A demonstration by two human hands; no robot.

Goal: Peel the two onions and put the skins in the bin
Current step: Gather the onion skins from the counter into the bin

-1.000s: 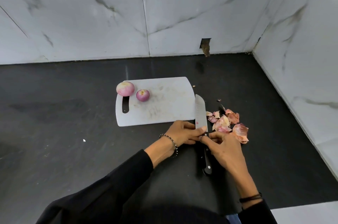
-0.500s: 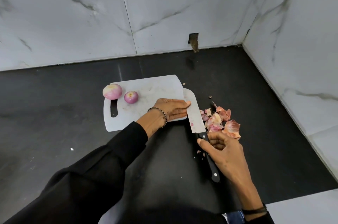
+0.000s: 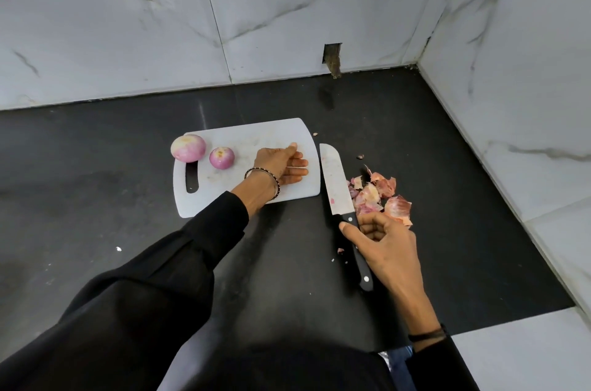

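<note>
moved: L hand [image 3: 281, 167] off the board's edge by the blade, now further onto board [image 3: 256, 135]; R hand [image 3: 385, 242] approx same spot.
R hand: over knife [image 3: 336, 183] handle, thumb across it, fingers curled; can't tell if gripping the handle or just above it.
knife: flat on counter [image 3: 128, 167], blade betw. board edge and skins, skin flecks on blade.
skins [image 3: 382, 195]: loose pile on counter, just right of blade, just beyond R fingers. Judged v. light, dry, brittle, curled; poor to pinch singly, so scoop w/ cupped fingers or sweep into palm. Flakes likely to scatter.
L hand: flat on board's right half, fingers straight, holding nothing.
onions: larger onion [image 3: 188, 148] + smaller onion [image 3: 222, 158], both peeled, board's left end, narrow gap betw. them. Judged firm, slick, prone to roll.
bin: not in view.
</note>
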